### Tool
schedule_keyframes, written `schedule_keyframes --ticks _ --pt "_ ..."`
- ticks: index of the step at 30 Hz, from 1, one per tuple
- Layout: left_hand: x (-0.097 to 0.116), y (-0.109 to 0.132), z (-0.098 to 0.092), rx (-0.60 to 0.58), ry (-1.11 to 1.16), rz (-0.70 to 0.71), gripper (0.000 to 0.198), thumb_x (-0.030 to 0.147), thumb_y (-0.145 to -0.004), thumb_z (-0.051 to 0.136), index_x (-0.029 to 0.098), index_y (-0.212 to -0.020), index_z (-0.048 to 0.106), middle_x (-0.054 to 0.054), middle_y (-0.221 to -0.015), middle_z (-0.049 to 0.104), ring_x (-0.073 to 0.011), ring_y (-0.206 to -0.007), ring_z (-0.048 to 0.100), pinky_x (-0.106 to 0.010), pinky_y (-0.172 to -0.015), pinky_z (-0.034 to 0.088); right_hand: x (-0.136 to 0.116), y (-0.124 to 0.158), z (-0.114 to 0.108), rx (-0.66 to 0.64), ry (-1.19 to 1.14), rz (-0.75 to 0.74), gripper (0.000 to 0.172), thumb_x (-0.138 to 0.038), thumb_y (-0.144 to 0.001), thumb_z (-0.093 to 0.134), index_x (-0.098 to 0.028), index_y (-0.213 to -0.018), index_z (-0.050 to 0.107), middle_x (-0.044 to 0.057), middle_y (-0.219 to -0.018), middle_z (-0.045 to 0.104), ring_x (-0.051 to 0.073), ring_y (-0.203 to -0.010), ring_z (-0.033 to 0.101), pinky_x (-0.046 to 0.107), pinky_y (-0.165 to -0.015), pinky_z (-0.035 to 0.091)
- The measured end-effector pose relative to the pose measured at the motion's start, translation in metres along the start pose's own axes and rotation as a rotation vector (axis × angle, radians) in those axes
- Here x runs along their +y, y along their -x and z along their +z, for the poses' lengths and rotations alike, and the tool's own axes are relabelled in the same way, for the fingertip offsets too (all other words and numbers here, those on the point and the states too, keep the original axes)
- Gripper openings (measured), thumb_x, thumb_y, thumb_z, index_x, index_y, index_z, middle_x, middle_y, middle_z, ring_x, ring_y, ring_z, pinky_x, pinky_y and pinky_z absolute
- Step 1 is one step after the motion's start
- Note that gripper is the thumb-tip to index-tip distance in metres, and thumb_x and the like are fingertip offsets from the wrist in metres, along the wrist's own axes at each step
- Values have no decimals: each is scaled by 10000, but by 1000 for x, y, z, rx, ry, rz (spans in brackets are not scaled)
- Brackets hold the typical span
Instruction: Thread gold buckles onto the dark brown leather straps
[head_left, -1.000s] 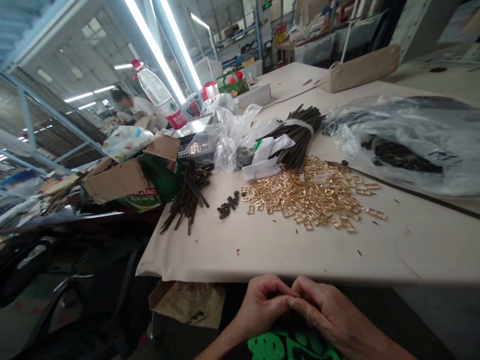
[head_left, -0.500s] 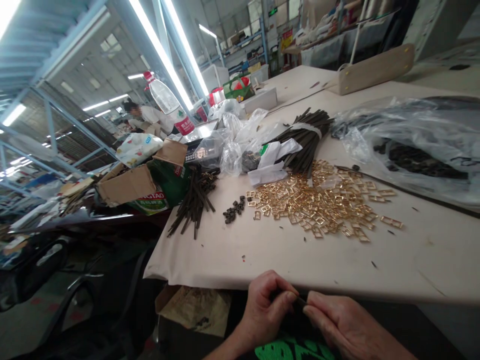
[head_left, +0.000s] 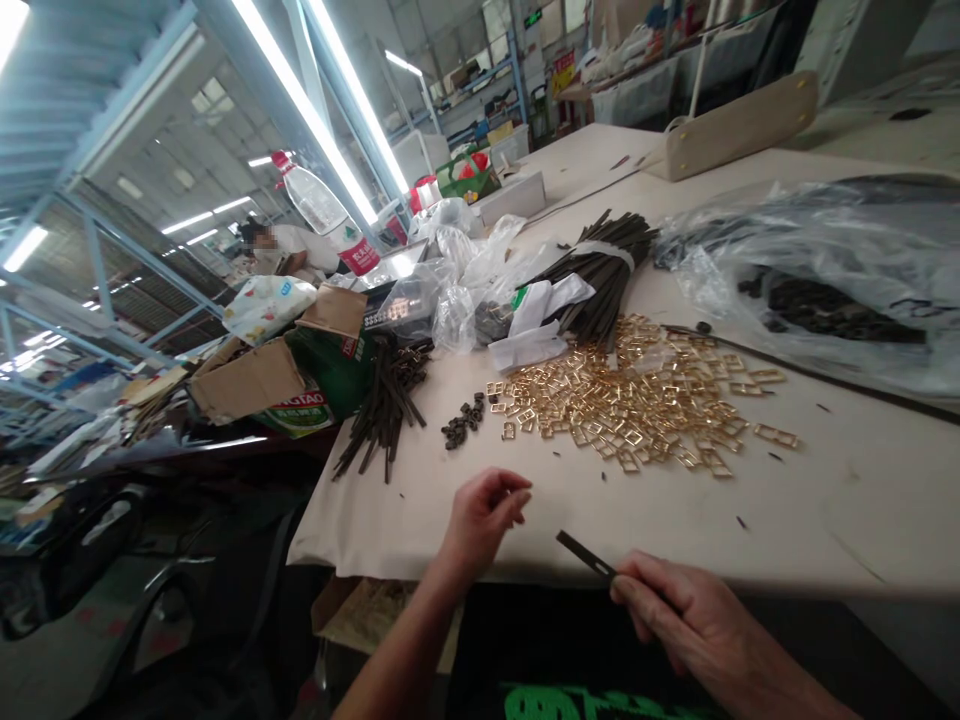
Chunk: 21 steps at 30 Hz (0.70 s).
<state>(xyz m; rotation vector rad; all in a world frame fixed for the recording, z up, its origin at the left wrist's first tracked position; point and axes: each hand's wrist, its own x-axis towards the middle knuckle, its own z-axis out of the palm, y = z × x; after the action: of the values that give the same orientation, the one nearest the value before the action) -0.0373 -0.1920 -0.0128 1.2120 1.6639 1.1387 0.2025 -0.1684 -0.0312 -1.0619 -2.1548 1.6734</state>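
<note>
My right hand (head_left: pixel 675 605) pinches a short dark strap (head_left: pixel 576 546) near the table's front edge. The strap points up and to the left, with a small pale slot showing beside my fingertips. My left hand (head_left: pixel 487 510) is above the table, apart from the strap, its fingers loosely curved and separated from the thumb with nothing visible between them. Ahead of it lie small black loops (head_left: pixel 463 422) in a little heap. To their right spreads a pile of gold rectangular buckles (head_left: pixel 637 400). A loose bunch of dark straps (head_left: pixel 384 410) rests on the left.
Behind the buckles lies a tied bundle of dark strips (head_left: pixel 611 270). Clear plastic bags (head_left: pixel 825 290) with dark pieces cover the right side. A cardboard box (head_left: pixel 251 380), a plastic bottle (head_left: pixel 322 210) and a beige bag (head_left: pixel 739 125) stand farther off. Another person (head_left: pixel 292 245) sits in the background.
My left hand has come off the strap and moved up and left over the table. My right hand keeps hold of the strap, now more exposed. The view has shifted slightly.
</note>
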Motion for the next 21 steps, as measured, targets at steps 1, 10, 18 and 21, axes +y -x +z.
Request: schedule_keyframes --ticks 1,10,18,21 --pt "1 -17 -9 39 -138 63 131 288 -824 641 176 -885 670 -4 -733 605 -117 -605 567 -232 -576 451 0 0 0 -8 -41 9 391 -471 -971 353 -215 -706 485 -25 -629 523 119 -501 487 226 -497 385" --pt "-5 -118 -33 -10 -577 126 173 189 -656 762 192 -826 736 -20 -818 672 -147 -665 578 -261 -653 447 6 7 0 3 -211 15 423 -539 -955 405 -207 -720 520 -27 -637 536 111 -501 486 218 -483 392" --pt "-5 -114 -27 34 -450 62 119 148 -638 740 188 -735 684 23 -651 624 -141 -650 549 -240 -621 409 8 4 -2 0 -271 38 425 -554 -941 420 -199 -752 557 -30 -637 546 106 -495 496 219 -480 376" --pt "-9 -105 -22 36 -289 20 95 226 -692 706 177 -699 625 37 -570 575 -117 -546 506 -232 -549 389 8 2 -3 25 -304 40 414 -556 -930 435 -198 -771 570 -35 -630 549 105 -484 500 218 -470 368"
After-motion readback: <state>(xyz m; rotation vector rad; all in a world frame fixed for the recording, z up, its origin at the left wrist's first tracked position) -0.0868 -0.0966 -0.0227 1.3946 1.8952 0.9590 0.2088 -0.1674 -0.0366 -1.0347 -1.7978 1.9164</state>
